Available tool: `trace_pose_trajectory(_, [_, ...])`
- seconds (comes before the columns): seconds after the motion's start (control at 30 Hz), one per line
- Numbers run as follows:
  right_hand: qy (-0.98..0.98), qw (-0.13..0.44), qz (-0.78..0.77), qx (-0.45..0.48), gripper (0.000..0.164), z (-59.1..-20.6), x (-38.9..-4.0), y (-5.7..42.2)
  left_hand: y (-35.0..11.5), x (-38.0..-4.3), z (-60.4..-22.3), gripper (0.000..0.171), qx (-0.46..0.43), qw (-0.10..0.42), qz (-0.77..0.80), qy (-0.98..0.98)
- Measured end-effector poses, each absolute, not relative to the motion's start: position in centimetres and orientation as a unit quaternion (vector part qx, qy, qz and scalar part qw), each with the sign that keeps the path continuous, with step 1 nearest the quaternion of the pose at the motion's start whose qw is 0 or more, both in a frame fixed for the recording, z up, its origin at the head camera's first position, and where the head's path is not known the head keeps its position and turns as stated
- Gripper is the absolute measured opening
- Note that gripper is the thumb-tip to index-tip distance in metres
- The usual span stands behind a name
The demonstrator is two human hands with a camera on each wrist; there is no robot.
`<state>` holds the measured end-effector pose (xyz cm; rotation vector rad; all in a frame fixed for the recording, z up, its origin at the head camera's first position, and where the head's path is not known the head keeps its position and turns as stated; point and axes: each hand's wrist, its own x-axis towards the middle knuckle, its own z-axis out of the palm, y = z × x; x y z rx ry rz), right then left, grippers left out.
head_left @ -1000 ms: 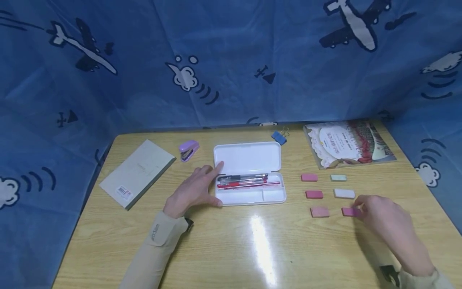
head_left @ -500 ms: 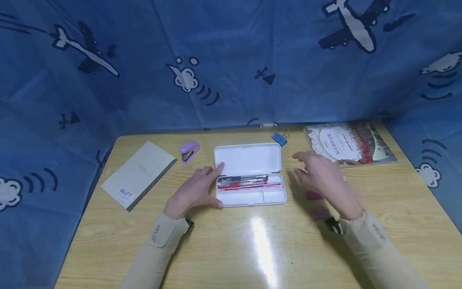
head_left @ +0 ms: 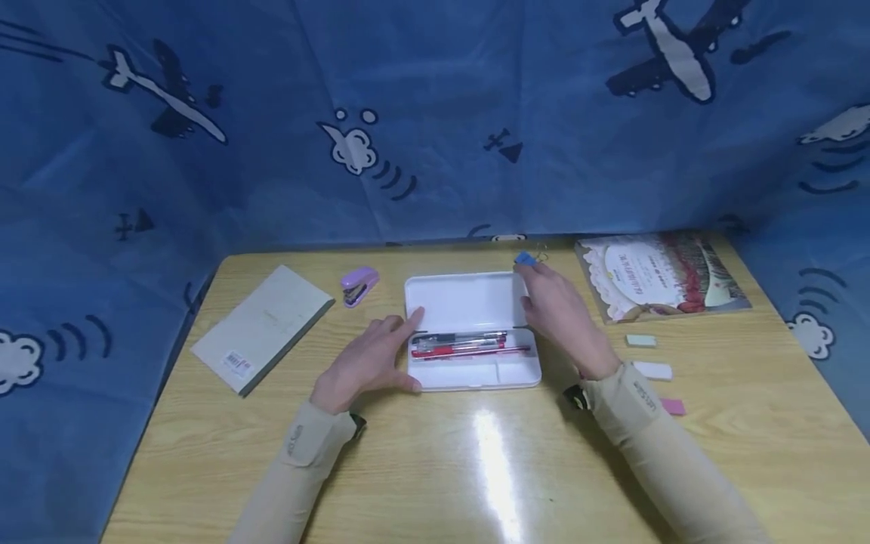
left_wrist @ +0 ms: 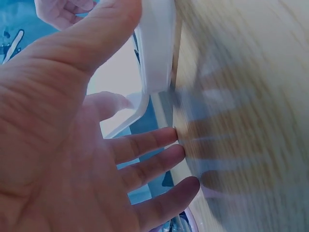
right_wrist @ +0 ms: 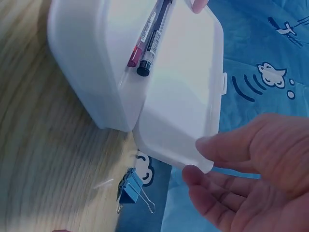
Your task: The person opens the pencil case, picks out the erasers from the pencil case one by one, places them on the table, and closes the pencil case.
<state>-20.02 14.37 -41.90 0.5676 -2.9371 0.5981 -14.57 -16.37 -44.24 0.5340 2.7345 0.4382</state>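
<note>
A white pencil case lies opened flat on the table, its lid folded back away from me. Several black and red pens lie in its rear compartment. My left hand rests at the case's left side, fingers loosely extended, thumb against the front left corner and index finger at the lid's edge. At the far right corner of the lid is my right hand. In the right wrist view, the thumb and index finger of the right hand pinch that lid corner, thumb on the inner face.
Behind the right hand lies a blue binder clip. Green, white and pink erasers lie right of the forearm, which hides others. A purple stapler and notebook lie left; a magazine lies back right.
My right hand has left the pink eraser at the right, swept left and away over the erasers, and taken the lid's right corner. The left hand has stayed at the case.
</note>
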Motion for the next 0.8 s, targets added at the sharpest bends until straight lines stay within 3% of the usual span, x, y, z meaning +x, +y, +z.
trace_pose_trajectory(0.3, [-0.951, 0.132, 0.217, 0.178, 0.031, -41.9, -19.0, 14.7, -15.9, -14.0, -44.1, 0.12, 0.218, 0.103, 0.096, 0.966])
trace_pose_trajectory(0.5, [-0.942, 0.175, 0.201, 0.205, 0.027, -41.9, -18.0, 14.9, -15.3, -12.8, -43.9, 0.111, 0.22, 0.06, 0.053, 0.972])
trace_pose_trajectory(0.63, [-0.933, 0.204, 0.179, 0.237, 0.026, -42.1, -16.8, 15.7, -15.2, -12.1, -44.1, 0.104, 0.223, 0.032, 0.033, 0.974])
trace_pose_trajectory(0.8, [-0.915, 0.224, 0.198, 0.27, 0.012, -41.9, -14.8, 16.2, -15.5, -11.2, -44.3, 0.086, 0.222, -0.003, 0.022, 0.975])
